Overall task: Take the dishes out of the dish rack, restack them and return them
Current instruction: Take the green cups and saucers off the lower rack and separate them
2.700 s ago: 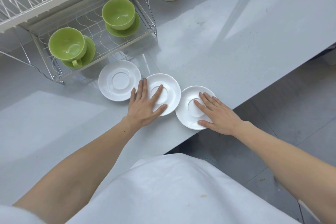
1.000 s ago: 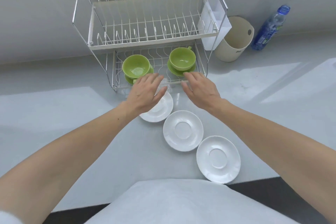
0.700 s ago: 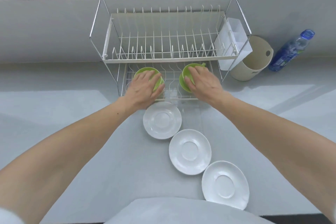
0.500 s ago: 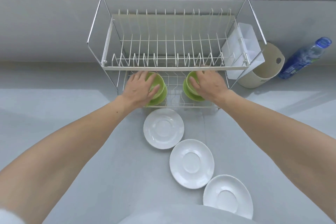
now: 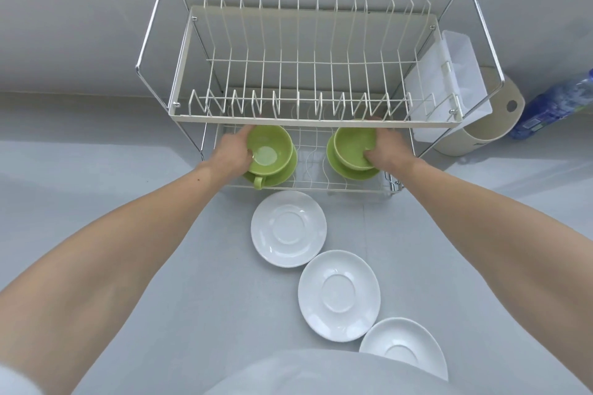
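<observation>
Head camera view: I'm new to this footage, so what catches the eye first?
Two green cups on green saucers in the dish rack's lower tier, the left hand gripping the left cup, the right hand the right cup. Three white saucers lie diagonally on the grey counter.

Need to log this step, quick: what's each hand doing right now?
Left hand: grip closed on the left green cup.
Right hand: grip closed on the right green cup.
</observation>
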